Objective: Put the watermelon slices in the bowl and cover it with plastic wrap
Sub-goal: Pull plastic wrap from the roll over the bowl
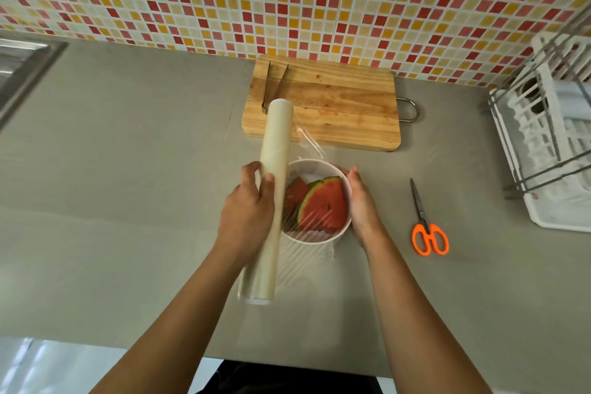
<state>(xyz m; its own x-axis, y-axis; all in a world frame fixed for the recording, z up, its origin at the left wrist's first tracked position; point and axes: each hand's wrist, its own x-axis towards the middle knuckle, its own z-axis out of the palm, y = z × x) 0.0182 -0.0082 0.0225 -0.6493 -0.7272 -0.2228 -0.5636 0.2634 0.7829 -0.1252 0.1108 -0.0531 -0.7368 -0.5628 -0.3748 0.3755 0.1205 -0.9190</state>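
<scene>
Fingers point(252, 174) grip wrap roll point(275, 176) beside bowl point(315, 238); scissors point(428, 227) right.

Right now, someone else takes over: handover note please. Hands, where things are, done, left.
Left hand: gripping the plastic wrap roll, held over the bowl's left edge.
Right hand: flat against the bowl's right side, pinning the film there; it closes on nothing.
Bowl: on the counter in front of the cutting board, watermelon slices inside.
Done: slices are in the bowl; film is stretched across the top.
Left: film is uncut and joined to the roll. Cut it, probably with the scissors lying to the right, then press the edges down around the rim.
</scene>
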